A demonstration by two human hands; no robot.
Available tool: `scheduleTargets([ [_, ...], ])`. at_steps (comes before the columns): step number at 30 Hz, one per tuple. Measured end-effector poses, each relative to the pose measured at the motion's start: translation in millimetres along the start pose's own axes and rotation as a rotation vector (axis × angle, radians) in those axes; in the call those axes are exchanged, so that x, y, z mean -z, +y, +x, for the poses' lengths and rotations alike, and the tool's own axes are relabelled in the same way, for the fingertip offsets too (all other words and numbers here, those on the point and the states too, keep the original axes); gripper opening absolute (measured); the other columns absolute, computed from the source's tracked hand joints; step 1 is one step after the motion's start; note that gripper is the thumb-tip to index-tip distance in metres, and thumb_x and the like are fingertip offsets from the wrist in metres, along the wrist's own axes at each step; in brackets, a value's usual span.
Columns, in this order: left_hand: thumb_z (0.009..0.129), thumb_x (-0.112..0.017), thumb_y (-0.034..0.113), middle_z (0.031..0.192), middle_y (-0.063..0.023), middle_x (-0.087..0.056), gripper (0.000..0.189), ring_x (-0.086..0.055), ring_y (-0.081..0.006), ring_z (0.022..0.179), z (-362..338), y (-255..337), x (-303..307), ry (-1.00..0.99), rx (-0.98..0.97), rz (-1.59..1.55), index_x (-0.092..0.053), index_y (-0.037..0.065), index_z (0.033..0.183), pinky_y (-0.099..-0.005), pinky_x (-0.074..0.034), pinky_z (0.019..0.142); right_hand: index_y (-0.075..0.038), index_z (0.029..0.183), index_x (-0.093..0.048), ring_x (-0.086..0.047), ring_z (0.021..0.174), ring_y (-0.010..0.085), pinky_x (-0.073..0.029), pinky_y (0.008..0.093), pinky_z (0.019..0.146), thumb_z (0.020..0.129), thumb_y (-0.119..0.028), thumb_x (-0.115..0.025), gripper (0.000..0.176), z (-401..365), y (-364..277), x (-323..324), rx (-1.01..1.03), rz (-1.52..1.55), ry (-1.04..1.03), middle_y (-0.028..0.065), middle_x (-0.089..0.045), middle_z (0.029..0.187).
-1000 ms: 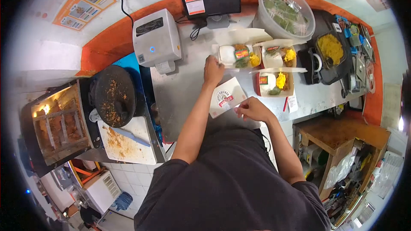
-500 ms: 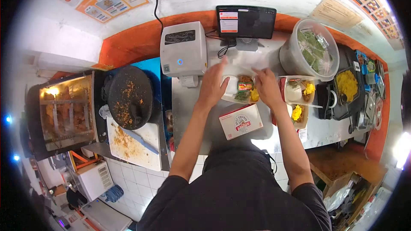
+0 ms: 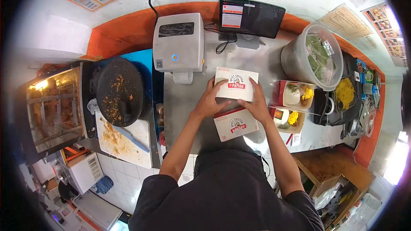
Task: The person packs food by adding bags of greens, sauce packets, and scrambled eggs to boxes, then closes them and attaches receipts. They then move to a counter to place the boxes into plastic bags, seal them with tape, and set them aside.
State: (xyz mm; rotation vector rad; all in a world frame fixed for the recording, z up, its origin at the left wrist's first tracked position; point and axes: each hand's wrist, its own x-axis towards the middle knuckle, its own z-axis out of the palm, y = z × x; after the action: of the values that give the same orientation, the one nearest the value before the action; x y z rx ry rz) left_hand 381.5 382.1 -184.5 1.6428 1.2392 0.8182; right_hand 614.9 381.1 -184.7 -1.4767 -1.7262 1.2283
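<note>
Between my two hands is a closed white and red food box [image 3: 224, 90] with a "Spicy Chicken El Paman" lid. My left hand [image 3: 209, 101] wraps around its left side, and my right hand [image 3: 258, 104] grips the right side with the thumb at the front edge. Just nearer to me, a second closed food box [image 3: 229, 133] lies slightly turned on the counter. To the right stand two open food boxes, the farther one [image 3: 278, 94] and the nearer one [image 3: 298, 127], showing white rice and yellow shreds.
A label printer [image 3: 179, 47] and a tablet [image 3: 261, 19] stand at the back of the steel counter [image 3: 184, 115]. On the right are a clear tub [image 3: 291, 60] of greens and a black tray [image 3: 354, 99]. A dark pan [image 3: 120, 111] and a knife [image 3: 132, 139] lie left.
The box at my hands, open with food showing before, now has its lid closed. My hands have moved onto its two sides. The camera view has shifted slightly.
</note>
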Motion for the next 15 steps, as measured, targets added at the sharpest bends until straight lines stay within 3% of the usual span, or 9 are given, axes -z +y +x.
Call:
scheduleTargets([
  [2, 0.078, -0.079, 0.021, 0.139, -0.0207, -0.04, 0.072, -0.043, -0.0369, 0.13, 0.0, 17.5, 13.2, 0.034, 0.064, -0.02, -0.046, 0.013, 0.141, -0.0438, -0.038, 0.107, -0.007, 0.149, -0.033, -0.032, 0.14, 0.0327, -0.028, 0.0412, 0.115, 0.093, -0.026, -0.065, 0.068, -1.8, -0.3, 8.3, 0.013, 0.16, 0.074, 0.0209, -0.034, 0.149],
  [3, 0.079, -0.079, 0.019, 0.137, -0.0199, -0.042, 0.074, -0.047, -0.0351, 0.126, -2.7, 19.9, 16.3, 0.072, 0.132, -0.035, -0.045, 0.013, 0.144, -0.0422, -0.041, 0.105, -0.006, 0.148, -0.035, -0.034, 0.14, 0.0283, -0.027, 0.0395, 0.115, 0.1, -0.03, -0.053, 0.057, -2.3, -9.0, 10.7, -0.002, 0.382, 0.076, 0.0179, -0.038, 0.148],
  [6, 0.084, -0.075, 0.018, 0.136, -0.0177, -0.047, 0.071, -0.051, -0.0309, 0.121, -6.8, 10.9, 16.6, 0.2, 0.092, -0.04, -0.042, 0.012, 0.147, -0.0402, -0.042, 0.104, -0.006, 0.149, -0.032, -0.035, 0.139, 0.0272, -0.027, 0.0396, 0.115, 0.101, -0.035, -0.052, 0.06, 1.6, -1.6, 7.4, 0.034, 0.332, 0.124, 0.0161, -0.037, 0.148],
  [8, 0.086, -0.073, 0.017, 0.138, -0.0178, -0.047, 0.069, -0.049, -0.0306, 0.125, -7.7, 0.8, 10.7, 0.231, 0.101, -0.135, -0.042, 0.01, 0.147, -0.0394, -0.041, 0.105, -0.006, 0.151, -0.029, -0.035, 0.138, 0.0262, -0.027, 0.0395, 0.115, 0.099, -0.033, -0.057, 0.065, 0.1, -6.7, 2.1, -0.025, 0.454, 0.079, 0.0155, -0.037, 0.148],
  [10, 0.087, -0.072, 0.016, 0.14, -0.0179, -0.048, 0.067, -0.048, -0.0302, 0.128, -11.4, -13.7, 2.5, 0.251, 0.106, -0.236, -0.042, 0.008, 0.147, -0.0387, -0.04, 0.106, -0.007, 0.152, -0.026, -0.035, 0.137, 0.0263, -0.027, 0.0397, 0.115, 0.096, -0.029, -0.061, 0.069, -1.7, 0.4, -1.2, -0.015, 0.199, 0.009, 0.0156, -0.037, 0.147],
  [13, 0.088, -0.071, 0.02, 0.15, -0.0189, -0.04, 0.071, -0.037, -0.0309, 0.14, -17.4, -23.3, 4.0, 0.183, 0.049, -0.233, -0.038, 0.007, 0.149, -0.0397, -0.034, 0.112, -0.01, 0.155, -0.018, -0.031, 0.141, 0.0275, -0.024, 0.041, 0.116, 0.094, -0.027, -0.063, 0.078, -5.3, 7.1, -2.2, -0.038, 0.245, -0.019, 0.0163, -0.033, 0.152],
  [15, 0.088, -0.072, 0.025, 0.157, -0.0197, -0.029, 0.077, -0.024, -0.0326, 0.147, -22.6, -21.0, 8.9, 0.098, -0.026, 0.009, -0.032, 0.008, 0.152, -0.041, -0.026, 0.117, -0.013, 0.157, -0.012, -0.028, 0.143, 0.0281, -0.022, 0.0416, 0.118, 0.095, -0.028, -0.062, 0.081, -8.2, 7.5, -1.0, -0.043, 0.228, -0.047, 0.0168, -0.03, 0.154],
])
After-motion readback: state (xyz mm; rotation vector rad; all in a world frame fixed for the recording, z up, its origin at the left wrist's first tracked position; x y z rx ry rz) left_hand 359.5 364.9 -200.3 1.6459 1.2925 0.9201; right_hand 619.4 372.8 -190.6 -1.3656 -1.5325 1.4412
